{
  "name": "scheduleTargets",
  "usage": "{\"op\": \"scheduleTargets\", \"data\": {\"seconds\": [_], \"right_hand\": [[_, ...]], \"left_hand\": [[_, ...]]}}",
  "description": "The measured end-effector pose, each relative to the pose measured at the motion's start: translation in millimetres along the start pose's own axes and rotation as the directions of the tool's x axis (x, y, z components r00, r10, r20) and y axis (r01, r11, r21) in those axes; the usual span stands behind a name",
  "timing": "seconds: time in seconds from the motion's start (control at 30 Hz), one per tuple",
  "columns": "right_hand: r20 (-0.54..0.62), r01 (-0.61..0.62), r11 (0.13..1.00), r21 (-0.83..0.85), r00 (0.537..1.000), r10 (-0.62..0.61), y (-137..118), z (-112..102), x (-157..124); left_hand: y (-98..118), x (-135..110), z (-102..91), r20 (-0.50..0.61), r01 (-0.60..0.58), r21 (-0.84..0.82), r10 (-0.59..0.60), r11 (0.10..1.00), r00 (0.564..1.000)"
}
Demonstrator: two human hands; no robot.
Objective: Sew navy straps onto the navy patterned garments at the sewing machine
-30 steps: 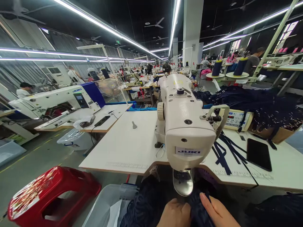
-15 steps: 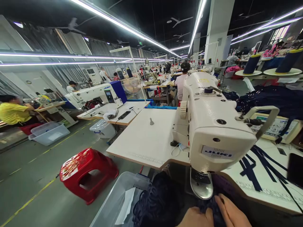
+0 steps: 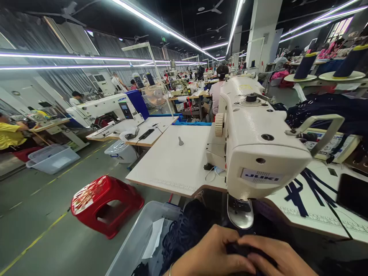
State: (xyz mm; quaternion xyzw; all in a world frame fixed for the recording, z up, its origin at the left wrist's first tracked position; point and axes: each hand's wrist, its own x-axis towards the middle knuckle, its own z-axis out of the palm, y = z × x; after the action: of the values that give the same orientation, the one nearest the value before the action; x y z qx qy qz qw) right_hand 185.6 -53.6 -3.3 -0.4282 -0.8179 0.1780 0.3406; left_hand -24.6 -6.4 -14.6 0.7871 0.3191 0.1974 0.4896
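Below the front of a white sewing machine (image 3: pixel 267 153), my two hands meet at the bottom of the view. My left hand (image 3: pixel 211 251) is closed, thumb and fingers pinching dark navy fabric (image 3: pixel 239 249). From the other side, my right hand (image 3: pixel 277 255) grips the same dark fabric, its fingers bent over it. Much of that fabric is hidden by my fingers. Just above my hands is the machine's rounded metal guard (image 3: pixel 240 216). A heap of navy straps (image 3: pixel 184 234) lies to the left of my hands.
A clear plastic bin (image 3: pixel 130 241) is beside the strap heap, near a red stool (image 3: pixel 106 205). Navy strap pieces (image 3: pixel 297 197) and a black phone (image 3: pixel 352 195) lie on the white worktable (image 3: pixel 172 165). Thread cones (image 3: pixel 306 67) stand at the right. A seated person (image 3: pixel 217 92) is ahead.
Both hands have come up and left with the dark fabric, away from the metal guard, and more of them shows. The camera view has shifted slightly.
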Motion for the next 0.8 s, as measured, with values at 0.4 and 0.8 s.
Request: {"op": "scheduleTargets", "data": {"seconds": [0.4, 0.8], "right_hand": [[-0.361, -0.25, 0.963, -0.101, 0.911, 0.199, 33.3, 37.3, -1.6], [-0.117, -0.608, 0.694, 0.386, 0.714, 0.69, 44.0, 13.6, 25.8]], "left_hand": [[8.2, 16.1, -8.6, -0.067, -0.298, 0.728, 0.497, 0.617, 0.865], [17.3, 19.5, -2.1, -0.14, -0.076, 0.862, 0.378, 0.501, 0.915]]}}
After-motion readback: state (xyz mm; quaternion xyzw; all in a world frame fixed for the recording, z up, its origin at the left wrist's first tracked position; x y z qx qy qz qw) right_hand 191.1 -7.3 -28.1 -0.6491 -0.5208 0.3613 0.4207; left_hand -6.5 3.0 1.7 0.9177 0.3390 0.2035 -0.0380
